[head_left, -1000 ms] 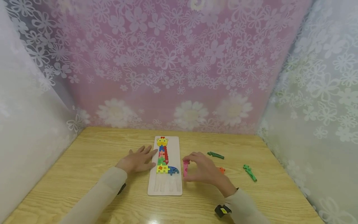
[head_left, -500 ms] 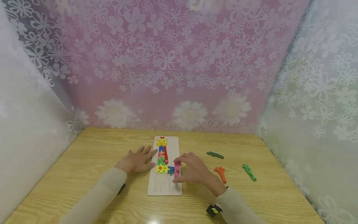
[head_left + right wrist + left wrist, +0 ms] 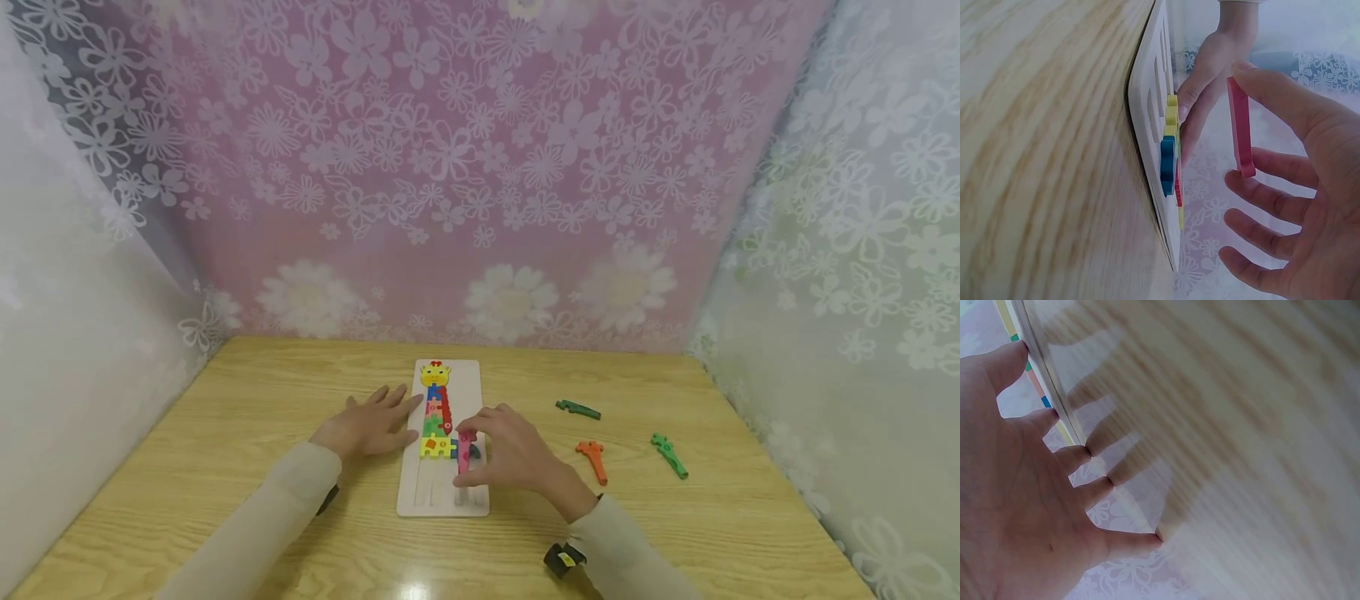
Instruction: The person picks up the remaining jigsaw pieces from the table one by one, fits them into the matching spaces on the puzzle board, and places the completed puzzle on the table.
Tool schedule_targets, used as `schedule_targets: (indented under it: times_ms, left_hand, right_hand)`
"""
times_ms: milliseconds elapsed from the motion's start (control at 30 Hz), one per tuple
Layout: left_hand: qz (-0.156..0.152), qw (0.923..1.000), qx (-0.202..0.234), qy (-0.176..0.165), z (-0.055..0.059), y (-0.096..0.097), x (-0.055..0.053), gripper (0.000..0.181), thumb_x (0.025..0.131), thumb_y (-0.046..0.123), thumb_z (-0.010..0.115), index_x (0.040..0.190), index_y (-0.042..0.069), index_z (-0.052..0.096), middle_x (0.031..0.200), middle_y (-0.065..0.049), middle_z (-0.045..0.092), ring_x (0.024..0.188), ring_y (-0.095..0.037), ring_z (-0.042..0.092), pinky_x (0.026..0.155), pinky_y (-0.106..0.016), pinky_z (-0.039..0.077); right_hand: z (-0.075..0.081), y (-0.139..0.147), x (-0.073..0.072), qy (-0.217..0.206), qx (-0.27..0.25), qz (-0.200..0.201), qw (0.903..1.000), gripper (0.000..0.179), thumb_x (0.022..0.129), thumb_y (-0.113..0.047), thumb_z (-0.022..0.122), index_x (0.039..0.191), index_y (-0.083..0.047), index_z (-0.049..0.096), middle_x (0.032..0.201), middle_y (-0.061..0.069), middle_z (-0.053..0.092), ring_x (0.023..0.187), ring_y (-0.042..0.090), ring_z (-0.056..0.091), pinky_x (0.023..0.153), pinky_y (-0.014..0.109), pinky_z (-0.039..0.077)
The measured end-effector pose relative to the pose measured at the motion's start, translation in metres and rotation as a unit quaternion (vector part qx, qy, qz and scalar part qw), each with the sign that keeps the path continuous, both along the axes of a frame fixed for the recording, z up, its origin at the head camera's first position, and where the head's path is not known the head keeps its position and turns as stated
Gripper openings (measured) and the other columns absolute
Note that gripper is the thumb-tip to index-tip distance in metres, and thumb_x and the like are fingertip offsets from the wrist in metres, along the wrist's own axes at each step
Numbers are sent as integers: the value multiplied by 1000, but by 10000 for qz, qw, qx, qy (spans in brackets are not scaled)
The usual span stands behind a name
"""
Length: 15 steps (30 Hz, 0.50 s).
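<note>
A pale wooden puzzle board point(image 3: 467, 396) lies lengthwise on the table, with a giraffe partly filled in. Its yellow head point(image 3: 435, 375) is at the far end, above blue, pink, green and red neck pieces and a yellow body piece point(image 3: 437, 448). My left hand point(image 3: 367, 425) rests at the board's left edge with fingers spread, thumb and index tips touching it. Between thumb and fingertips, my right hand point(image 3: 525, 454) pinches a long pink puzzle piece point(image 3: 1240, 128). The right wrist view shows that piece held off the board, which has a blue piece point(image 3: 1167, 165) standing proud of it.
Right of the board lie three loose puzzle pieces: a dark green one point(image 3: 578, 409), an orange one point(image 3: 593, 462) and a bright green one point(image 3: 668, 456). Bare leg-shaped recesses point(image 3: 427, 487) show at the board's near end. Flowered curtains point(image 3: 480, 167) surround the wooden table point(image 3: 285, 375).
My right hand has carried the pink piece leftward from beside the board to over its blue piece, uncovering the orange piece. The left hand has stayed at the board's edge.
</note>
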State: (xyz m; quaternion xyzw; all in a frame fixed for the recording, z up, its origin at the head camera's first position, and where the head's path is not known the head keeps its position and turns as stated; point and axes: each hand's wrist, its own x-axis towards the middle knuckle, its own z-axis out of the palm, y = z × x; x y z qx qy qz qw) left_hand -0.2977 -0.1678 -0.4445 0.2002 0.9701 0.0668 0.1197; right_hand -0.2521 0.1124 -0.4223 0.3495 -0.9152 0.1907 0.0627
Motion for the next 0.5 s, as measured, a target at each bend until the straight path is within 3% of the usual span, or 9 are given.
schedule_targets:
  times_ms: [500]
  left_hand:
    - [103, 9998, 129, -74, 0, -1, 0, 73, 104, 65, 40, 166, 32, 21, 175, -9, 16, 160, -43, 16, 116, -83, 14]
  right_hand:
    - [-4, -10, -1, -79, 175, -102, 9998, 66, 70, -58, 89, 120, -18, 76, 116, -3, 75, 100, 15, 57, 83, 33, 53]
